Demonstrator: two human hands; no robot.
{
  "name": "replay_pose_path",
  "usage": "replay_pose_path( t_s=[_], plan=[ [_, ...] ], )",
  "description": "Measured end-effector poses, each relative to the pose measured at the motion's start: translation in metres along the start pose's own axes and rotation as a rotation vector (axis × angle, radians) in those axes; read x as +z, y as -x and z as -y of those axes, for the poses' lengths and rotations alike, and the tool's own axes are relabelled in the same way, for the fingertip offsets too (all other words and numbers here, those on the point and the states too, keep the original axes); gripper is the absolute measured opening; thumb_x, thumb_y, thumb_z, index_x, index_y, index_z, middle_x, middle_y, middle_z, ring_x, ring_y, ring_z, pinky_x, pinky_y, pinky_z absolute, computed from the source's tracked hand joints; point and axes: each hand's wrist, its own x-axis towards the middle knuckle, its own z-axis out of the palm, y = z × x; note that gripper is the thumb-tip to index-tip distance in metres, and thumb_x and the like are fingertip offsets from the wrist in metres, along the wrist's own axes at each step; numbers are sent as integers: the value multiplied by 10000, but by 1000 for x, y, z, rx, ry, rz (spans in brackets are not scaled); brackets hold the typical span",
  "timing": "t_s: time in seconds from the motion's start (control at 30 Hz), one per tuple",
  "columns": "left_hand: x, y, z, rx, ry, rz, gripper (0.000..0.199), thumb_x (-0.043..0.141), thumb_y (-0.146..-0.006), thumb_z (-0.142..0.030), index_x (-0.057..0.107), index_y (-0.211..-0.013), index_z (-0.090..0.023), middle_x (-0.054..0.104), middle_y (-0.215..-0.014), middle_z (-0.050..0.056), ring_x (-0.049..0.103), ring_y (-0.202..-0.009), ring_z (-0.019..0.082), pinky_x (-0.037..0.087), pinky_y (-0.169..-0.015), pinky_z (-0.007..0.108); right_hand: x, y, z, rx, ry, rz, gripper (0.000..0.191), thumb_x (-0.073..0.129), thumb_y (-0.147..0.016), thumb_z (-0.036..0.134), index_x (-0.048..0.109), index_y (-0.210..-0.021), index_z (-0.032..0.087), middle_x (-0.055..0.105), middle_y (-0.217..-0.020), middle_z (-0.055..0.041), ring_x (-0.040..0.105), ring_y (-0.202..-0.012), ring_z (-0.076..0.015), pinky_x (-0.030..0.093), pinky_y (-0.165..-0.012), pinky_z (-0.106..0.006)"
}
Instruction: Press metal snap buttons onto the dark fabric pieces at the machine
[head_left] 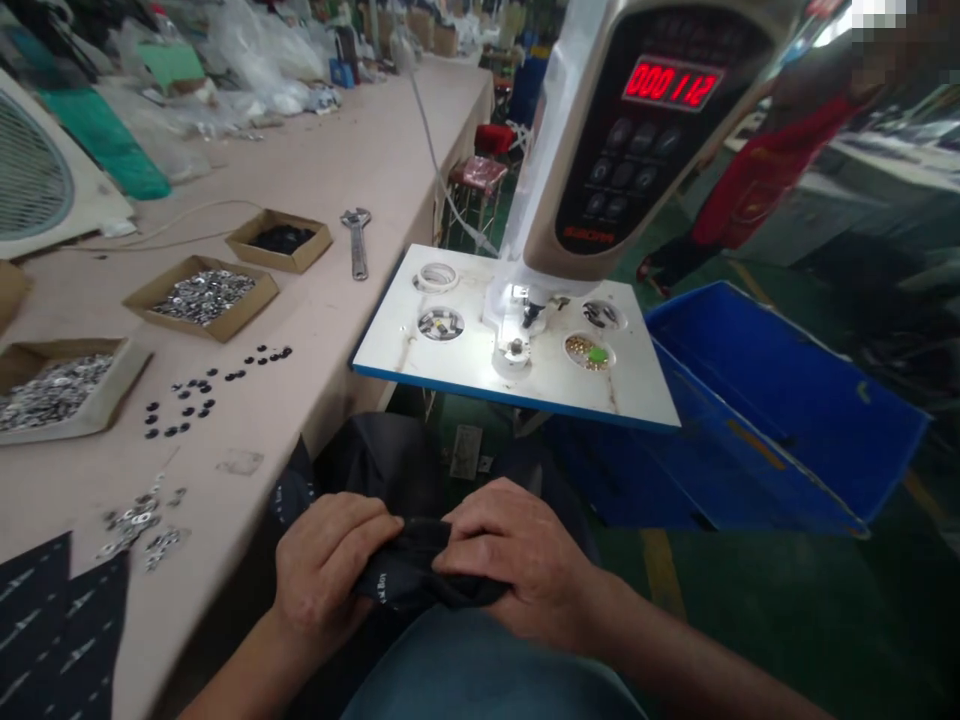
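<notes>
A dark cloth with small white lettering (405, 572) is bunched up over my lap. My left hand (326, 565) is closed on its left part, and my right hand (517, 560) grips it on the right, thumb on top. The two hands are a short way apart. Ahead of them stands a snap-fastening machine (585, 150) with a red lit display and a white work plate (465, 355). Round wells in the plate hold small metal parts. The machine's lower die (514, 350) is lit, with no cloth on it.
On the table (300, 140) at left are cardboard trays of metal snap parts (202, 300), loose black caps (184, 400), an adjustable wrench (358, 245) and dark printed cloth (60, 630). A blue bin (787, 400) stands at right. Beyond it is a person in a red apron (780, 170).
</notes>
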Motion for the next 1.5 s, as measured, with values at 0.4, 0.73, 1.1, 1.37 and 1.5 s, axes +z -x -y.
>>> replay_pose_path(
  t_s=[0.4, 0.73, 1.1, 1.37, 1.5],
  plan=[
    [-4, 13, -6, -86, 57, 91, 294, 539, -938, -207, 656, -1206, -180, 715, -957, 102, 671, -835, 190, 521, -744, 297, 7, 3, 4, -44, 35, 73, 240, 578, -869, 91, 663, -1055, 215, 730, -964, -54, 684, -923, -161, 477, -857, -334],
    [9, 13, -11, -418, 512, 455, 264, 487, -806, -73, 663, -939, -217, 676, -835, 21, 659, -740, 140, 489, -662, 202, 0, 6, -6, 223, -290, 99, 316, 774, -822, 391, 729, -1066, 196, 756, -936, -54, 703, -869, -170, 492, -813, -287],
    [56, 1, 1, -483, 591, 747, 249, 488, -712, 0, 631, -805, -183, 638, -832, 4, 634, -795, 131, 415, -692, 194, -59, -43, -133, 927, -941, -808, 270, 777, -802, 344, 692, -983, 163, 699, -771, -4, 665, -658, -120, 493, -574, -213],
    [50, 0, 7, -561, 744, 739, 293, 508, -725, -12, 663, -868, -215, 680, -901, -2, 641, -847, 147, 452, -758, 200, -79, -75, -166, 880, -1296, -848, 65, 602, -935, 166, 653, -909, 135, 724, -774, -5, 669, -627, -80, 532, -563, -175],
    [43, -8, 8, -544, 811, 717, 309, 540, -753, -44, 696, -924, -248, 693, -924, 1, 634, -861, 165, 477, -798, 219, -76, -78, -167, 888, -1291, -906, 76, 585, -948, 143, 644, -901, 142, 715, -746, 10, 651, -580, -62, 514, -509, -144]
  ],
)
